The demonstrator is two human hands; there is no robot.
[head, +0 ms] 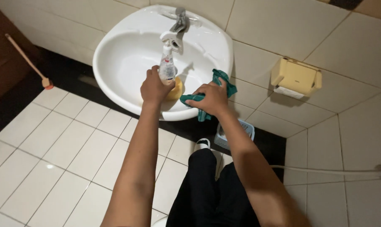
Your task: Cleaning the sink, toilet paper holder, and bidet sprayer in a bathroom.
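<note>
Two hands at the white basin

Two things lie off to the far left: a wooden-handled brush [28, 62] leaning along the dark strip of floor, and the white floor tiles [60, 147] that stretch open beneath it, with broad room beside the left arm.

Next comes the sink [114, 40], a round white bowl fixed to the beige tiled wall. Its bowl looks dry and bare toward the left side; whether water sits in it cannot be told. The left hand [154, 89] is over the front of the bowl, fingers wrapped closed around a clear spray bottle [167, 65] with a white trigger head, held upright just below the metal tap [180, 23]. A yellow sponge [176, 89] rests in the bowl, touching that hand's right side.

The right hand [211, 98] presses down on a green cloth [220, 84] bunched on the sink's front right rim, fingers curled over it, part of the cloth hanging past the edge.

Below that rim a small pale blue basket [246, 128] stands on the floor against the wall; its contents are hidden. Farther right, a cream tissue holder [296, 77] is mounted on the wall, and a white hose [333, 171] runs along the lower wall.
</note>
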